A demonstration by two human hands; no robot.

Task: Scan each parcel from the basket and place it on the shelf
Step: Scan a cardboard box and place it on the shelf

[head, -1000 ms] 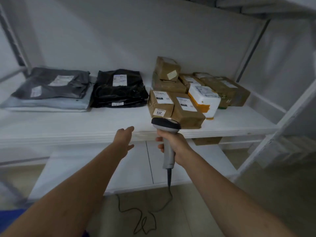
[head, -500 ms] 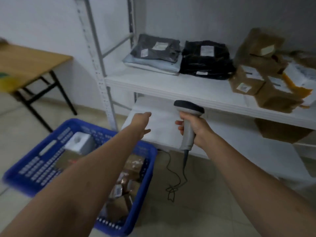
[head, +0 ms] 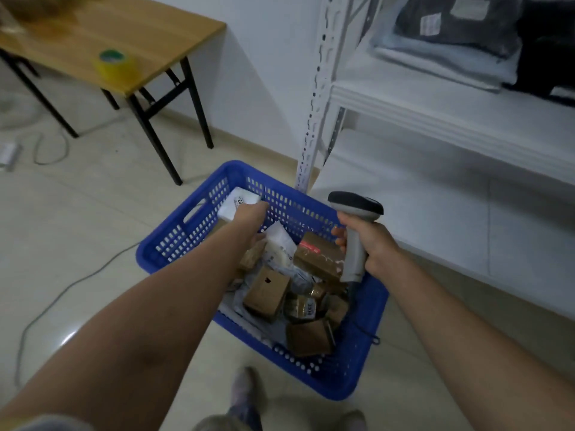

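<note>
Perforated blue plastic basket of cardboard parcels, left hand reaching in, grip unclear, right hand clenching grey scanner

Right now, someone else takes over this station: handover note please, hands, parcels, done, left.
Left hand: reaching into the blue basket, at the white parcel by the far wall; grip not confirmed.
Right hand: closed on the scanner, held over the basket's right side.
Done: grey and black mailers lie on the shelf.
Left: many brown boxes and soft packs remain in the basket; scan and shelve each one.
</note>
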